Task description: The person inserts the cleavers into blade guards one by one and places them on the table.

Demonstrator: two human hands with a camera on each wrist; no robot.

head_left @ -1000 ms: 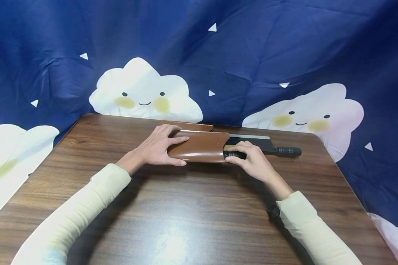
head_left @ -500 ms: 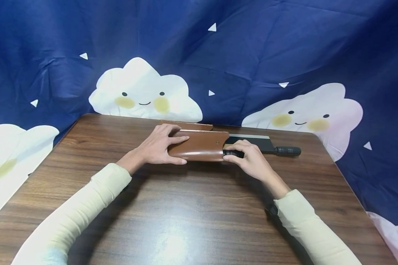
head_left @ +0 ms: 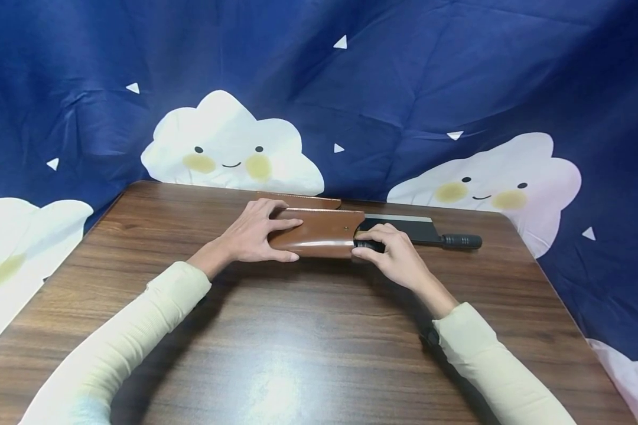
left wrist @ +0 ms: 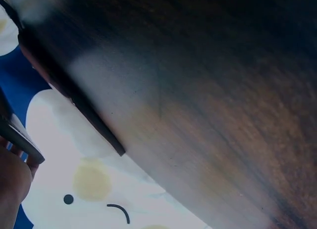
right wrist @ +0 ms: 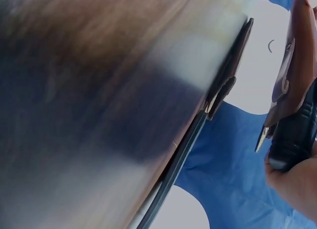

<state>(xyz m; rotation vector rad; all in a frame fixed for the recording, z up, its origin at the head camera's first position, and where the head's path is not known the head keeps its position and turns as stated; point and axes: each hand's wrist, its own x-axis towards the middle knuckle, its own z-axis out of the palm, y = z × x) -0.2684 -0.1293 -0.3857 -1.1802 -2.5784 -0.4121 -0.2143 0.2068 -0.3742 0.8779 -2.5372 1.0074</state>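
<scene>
My left hand (head_left: 250, 236) grips the left end of a brown leather sheath (head_left: 319, 230), fingers over its face and thumb along the near edge. In the right wrist view the sheath (right wrist: 299, 56) is raised off the table. A ribbed black knife handle (right wrist: 294, 135) sticks out of its right-hand mouth; the blade is mostly hidden inside. My right hand (head_left: 393, 251) pinches that handle between thumb and fingers. Just behind, on the table, lies a cleaver (head_left: 422, 230) with a dark blade, pale edge and black handle (head_left: 461, 241).
A second brown sheath (head_left: 298, 200) lies along the back of the wooden table (head_left: 319, 330), partly covered by the raised one. Whether the cleaver's blade reaches into it, I cannot tell. A blue cloud-patterned curtain (head_left: 372, 88) hangs right behind the table edge.
My right hand has moved slightly left, pushing the black handle a little deeper into the sheath. The left hand and the cleaver behind stay nearly in place.
</scene>
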